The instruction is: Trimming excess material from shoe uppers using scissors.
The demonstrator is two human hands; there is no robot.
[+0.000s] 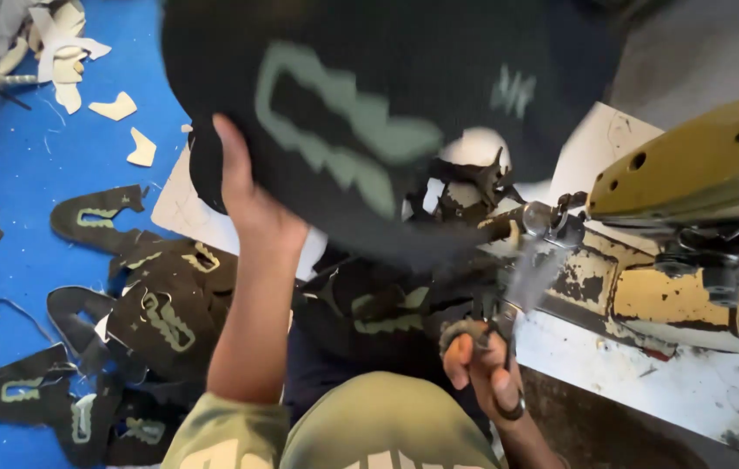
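My left hand [248, 195] is raised and grips a large black fabric piece [369, 104] with a pale green jagged outline, held up close to the camera and blurred. Lower down, my right hand [482, 369] is closed on the handles of small scissors [517, 291], whose blades point up toward the black pieces. A heap of black cut pieces [378, 304] with green outlines lies between my two hands.
An olive and yellow sewing machine [699, 174] with chipped paint stands at the right on a white table [673, 382]. Several black cut pieces [143, 304] lie on the blue floor [30, 260] at left, with white scraps [117, 108] farther back.
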